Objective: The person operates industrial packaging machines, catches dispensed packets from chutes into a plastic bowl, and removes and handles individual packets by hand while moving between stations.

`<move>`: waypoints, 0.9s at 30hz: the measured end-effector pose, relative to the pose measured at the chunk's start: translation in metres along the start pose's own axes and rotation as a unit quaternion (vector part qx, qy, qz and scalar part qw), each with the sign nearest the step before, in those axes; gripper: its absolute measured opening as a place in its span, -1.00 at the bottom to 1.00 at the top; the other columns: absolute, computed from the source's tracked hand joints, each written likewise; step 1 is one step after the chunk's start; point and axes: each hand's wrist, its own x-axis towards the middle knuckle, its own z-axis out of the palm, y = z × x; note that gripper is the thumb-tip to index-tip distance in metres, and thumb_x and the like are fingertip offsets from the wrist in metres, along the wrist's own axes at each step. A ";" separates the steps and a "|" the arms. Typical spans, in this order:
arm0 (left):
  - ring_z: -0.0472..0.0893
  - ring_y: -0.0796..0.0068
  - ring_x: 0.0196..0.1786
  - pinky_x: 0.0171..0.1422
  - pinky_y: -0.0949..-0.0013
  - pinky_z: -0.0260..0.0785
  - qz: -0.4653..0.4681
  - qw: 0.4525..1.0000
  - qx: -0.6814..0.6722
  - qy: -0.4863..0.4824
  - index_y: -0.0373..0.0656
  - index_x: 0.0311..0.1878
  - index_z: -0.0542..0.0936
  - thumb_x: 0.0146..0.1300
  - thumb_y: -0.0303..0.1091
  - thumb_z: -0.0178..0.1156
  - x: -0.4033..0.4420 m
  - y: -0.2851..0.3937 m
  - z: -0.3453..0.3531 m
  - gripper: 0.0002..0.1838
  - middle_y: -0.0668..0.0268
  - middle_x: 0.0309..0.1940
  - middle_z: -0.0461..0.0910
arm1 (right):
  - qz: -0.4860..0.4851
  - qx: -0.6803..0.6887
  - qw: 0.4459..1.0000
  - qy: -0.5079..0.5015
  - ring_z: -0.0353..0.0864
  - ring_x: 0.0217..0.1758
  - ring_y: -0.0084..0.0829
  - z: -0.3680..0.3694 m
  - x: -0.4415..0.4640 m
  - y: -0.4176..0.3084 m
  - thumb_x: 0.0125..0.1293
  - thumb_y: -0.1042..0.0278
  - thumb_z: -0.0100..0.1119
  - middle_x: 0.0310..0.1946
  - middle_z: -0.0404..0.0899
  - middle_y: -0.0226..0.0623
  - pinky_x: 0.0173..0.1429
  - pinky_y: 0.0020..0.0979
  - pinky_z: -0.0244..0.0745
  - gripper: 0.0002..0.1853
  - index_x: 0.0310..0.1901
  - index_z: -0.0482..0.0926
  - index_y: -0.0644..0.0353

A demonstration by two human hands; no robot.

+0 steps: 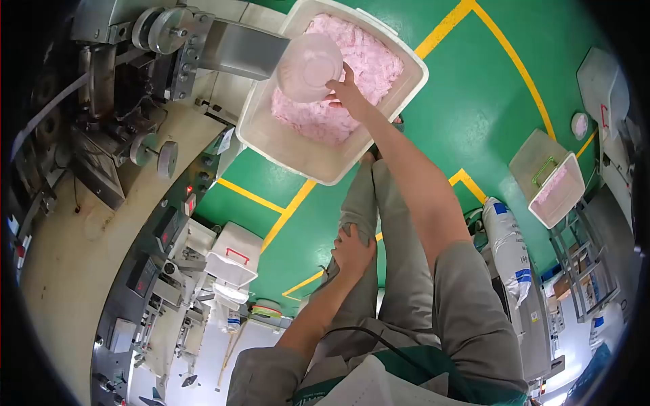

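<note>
My right hand [347,96] grips the rim of a translucent round plastic bowl [310,68], fingers closed on its right edge. The bowl is over a large white bin [298,154] holding a heap of pale pink small pieces [369,57]; their exact kind I cannot make out. At the bowl's left is the end of a metal chute [244,49] that juts out from a machine. My left hand [352,252] lies on my knee with its fingers spread over the trouser cloth, holding nothing.
A machine with rollers and knobs [162,30] stands at the left on a worktop [81,237], its control panel [166,230] along the edge. A lidded white box [233,254] is below. To the right are a smaller bin [542,159], a printed sack [508,243] and a metal rack [588,264].
</note>
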 end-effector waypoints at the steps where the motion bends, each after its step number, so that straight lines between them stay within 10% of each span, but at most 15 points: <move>1: 0.44 -0.14 0.12 0.08 -0.10 0.37 0.000 1.000 0.001 -0.001 -0.05 0.33 0.26 0.12 0.09 0.18 0.000 -0.001 0.001 -0.24 -0.06 0.28 0.22 | 0.000 0.002 1.000 0.001 0.64 -0.18 -0.36 0.000 -0.001 0.001 0.24 0.21 0.12 0.07 0.51 -0.13 -0.12 -0.25 0.52 -0.02 0.48 -0.39 -0.16; 27: 0.44 -0.07 0.16 0.11 -0.05 0.35 0.001 0.999 0.028 -0.028 -0.03 0.38 0.23 0.16 0.12 0.12 0.004 -0.002 -0.010 -0.23 -0.01 0.32 0.19 | -0.012 -0.007 1.000 0.008 0.64 -0.16 -0.34 -0.005 -0.008 -0.005 0.23 0.20 0.12 0.03 0.53 -0.15 -0.12 -0.25 0.47 -0.01 0.48 -0.41 -0.17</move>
